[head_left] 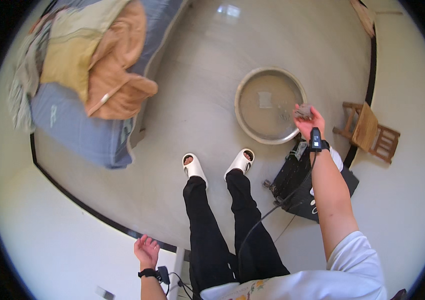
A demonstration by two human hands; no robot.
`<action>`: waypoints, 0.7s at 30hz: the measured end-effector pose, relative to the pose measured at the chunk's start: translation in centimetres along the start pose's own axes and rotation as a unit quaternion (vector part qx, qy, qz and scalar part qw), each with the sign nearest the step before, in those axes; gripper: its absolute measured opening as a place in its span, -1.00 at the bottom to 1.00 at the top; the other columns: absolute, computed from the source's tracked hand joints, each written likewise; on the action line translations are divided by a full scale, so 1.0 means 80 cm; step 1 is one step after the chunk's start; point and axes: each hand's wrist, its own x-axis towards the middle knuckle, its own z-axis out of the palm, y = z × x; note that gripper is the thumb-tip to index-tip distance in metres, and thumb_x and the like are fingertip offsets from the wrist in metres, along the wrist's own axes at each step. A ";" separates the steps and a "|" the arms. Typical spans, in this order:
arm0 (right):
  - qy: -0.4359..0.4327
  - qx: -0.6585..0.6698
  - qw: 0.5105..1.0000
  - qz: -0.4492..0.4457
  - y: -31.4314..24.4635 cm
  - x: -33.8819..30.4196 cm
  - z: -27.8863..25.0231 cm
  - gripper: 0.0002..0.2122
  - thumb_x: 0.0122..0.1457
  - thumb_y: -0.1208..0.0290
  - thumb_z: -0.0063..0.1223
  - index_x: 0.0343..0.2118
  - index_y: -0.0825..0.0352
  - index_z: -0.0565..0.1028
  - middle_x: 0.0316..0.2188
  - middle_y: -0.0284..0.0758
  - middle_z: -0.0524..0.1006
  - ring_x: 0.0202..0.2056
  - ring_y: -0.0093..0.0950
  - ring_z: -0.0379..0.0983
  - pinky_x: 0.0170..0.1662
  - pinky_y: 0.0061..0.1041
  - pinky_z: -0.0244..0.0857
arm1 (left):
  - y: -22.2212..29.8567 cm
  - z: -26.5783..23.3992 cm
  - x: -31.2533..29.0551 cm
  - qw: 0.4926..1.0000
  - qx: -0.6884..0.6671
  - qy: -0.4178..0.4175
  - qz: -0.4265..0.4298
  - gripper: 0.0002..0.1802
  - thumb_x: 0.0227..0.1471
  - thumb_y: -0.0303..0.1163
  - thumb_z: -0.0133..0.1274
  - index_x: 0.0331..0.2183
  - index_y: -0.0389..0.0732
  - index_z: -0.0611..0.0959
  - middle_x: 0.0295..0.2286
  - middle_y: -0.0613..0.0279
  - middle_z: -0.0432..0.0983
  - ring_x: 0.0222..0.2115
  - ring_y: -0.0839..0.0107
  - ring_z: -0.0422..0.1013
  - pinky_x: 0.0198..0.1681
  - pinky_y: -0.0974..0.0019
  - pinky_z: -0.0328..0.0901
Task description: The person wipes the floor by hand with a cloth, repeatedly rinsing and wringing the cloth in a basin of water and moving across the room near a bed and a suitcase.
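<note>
My right hand (309, 121) is closed around a crumpled grey-brown rag (302, 111), at the right rim of a large round metal basin (240, 116). Murky, brownish water (260, 117) seems to fill the basin, with a bright reflection on it. At the lower left, my left hand (147, 252) hangs beside the wall, palm up, its fingers loosely bent and apart with nothing in them. Both wrists wear black straps with small cabled devices.
A black bag or case (297, 182) lies below the basin, under my right forearm. Against the right wall stands a small wooden chair (366, 129). At the upper left is a blue-covered bed (80, 122) with orange and yellow bedding (117, 75). My feet wear white slippers (194, 169).
</note>
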 end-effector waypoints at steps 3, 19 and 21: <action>0.039 -0.019 0.999 -0.006 -0.020 -0.022 0.013 -0.71 0.30 0.37 0.00 -0.02 0.45 0.43 -0.01 -0.02 0.50 0.03 -0.09 0.41 0.16 -0.07 0.28 | -0.021 -0.113 -0.093 0.996 0.037 0.073 -0.028 -0.61 0.06 -0.01 0.03 -0.21 -0.10 0.60 -0.40 0.24 0.49 -0.42 0.20 0.41 -0.36 0.16 0.31; -0.020 -0.157 0.987 0.038 -0.105 -0.134 0.047 -0.82 0.29 0.28 0.11 -0.31 0.29 0.56 -0.38 -0.25 0.61 -0.30 -0.26 0.54 -0.09 -0.20 0.46 | -0.097 -0.246 -0.252 0.865 -0.488 0.077 0.088 -0.60 0.06 -0.01 0.07 -0.23 -0.13 0.59 -0.38 0.31 0.53 -0.35 0.28 0.42 -0.25 0.20 0.32; 0.009 -0.169 0.985 0.018 -0.103 -0.164 0.049 -0.82 0.28 0.26 0.14 -0.33 0.28 0.56 -0.38 -0.26 0.62 -0.31 -0.28 0.55 -0.13 -0.22 0.48 | -0.073 -0.253 -0.240 0.836 -0.533 0.036 0.124 -0.60 0.06 -0.01 0.07 -0.23 -0.14 0.60 -0.37 0.30 0.53 -0.34 0.29 0.42 -0.24 0.20 0.32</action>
